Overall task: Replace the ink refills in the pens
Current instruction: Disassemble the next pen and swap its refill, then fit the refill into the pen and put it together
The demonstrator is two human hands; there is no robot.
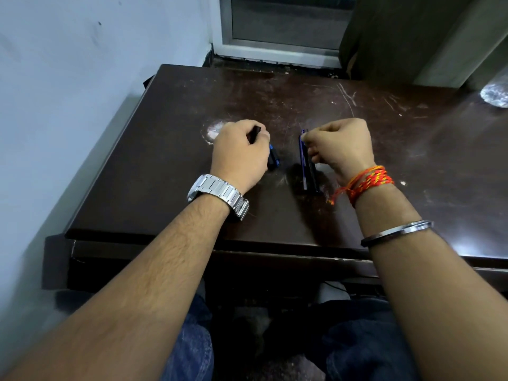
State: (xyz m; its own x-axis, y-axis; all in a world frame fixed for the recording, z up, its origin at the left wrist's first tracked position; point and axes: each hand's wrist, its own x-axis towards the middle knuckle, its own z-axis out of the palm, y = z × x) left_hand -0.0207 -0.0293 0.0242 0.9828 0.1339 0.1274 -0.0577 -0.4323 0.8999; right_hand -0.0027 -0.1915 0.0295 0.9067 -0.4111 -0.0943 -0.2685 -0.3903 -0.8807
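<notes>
Dark brown wood, scratched and scuffed pale in places, makes up the table [170,171] pushed into a corner, with a bluish wall at 9 o'clock and a window frame [277,48] at 12 o'clock.

Nearest, at 6 o'clock, blue jeans [192,345] show under the table edge. Two bare forearms reach up from 7 and 5 o'clock. On the left wrist sits a steel watch [220,195]; on the right forearm a metal bangle [395,232], and beyond it an orange and red thread [368,182] wound around the wrist.

Past the wrists, near the table's middle, the left hand [239,152] is curled into a fist around a black pen part [254,134] that pokes out at the top by the thumb; a blue and black piece [274,160] sticks out just beside its fingers at 3 o'clock. Apart from it, the right hand [339,145] is also curled, fingertips pinching the upper end of a black and purple pen [308,163], which runs down toward 6 o'clock with its lower end on or just above the table; which, I cannot tell.

Farther off, at 2 o'clock, a clear crinkled thing [496,93] lies at the table's edge.
</notes>
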